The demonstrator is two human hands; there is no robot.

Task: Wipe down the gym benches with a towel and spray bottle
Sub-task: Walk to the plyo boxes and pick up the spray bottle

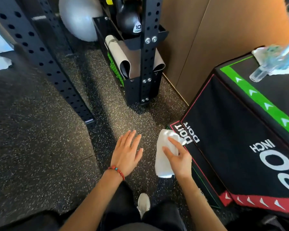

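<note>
My right hand (178,155) grips the crumpled white towel (163,157) against the near-left corner of the black padded box (237,130), my left hand (126,152) hovers open-fingered, empty, and the clear spray bottle (272,64) lies far right on top.

I see open speckled floor (40,139) ahead and left, black rack uprights (147,52) beyond — big plyo box (237,130) blocking the right, wall (207,30) behind it.
</note>
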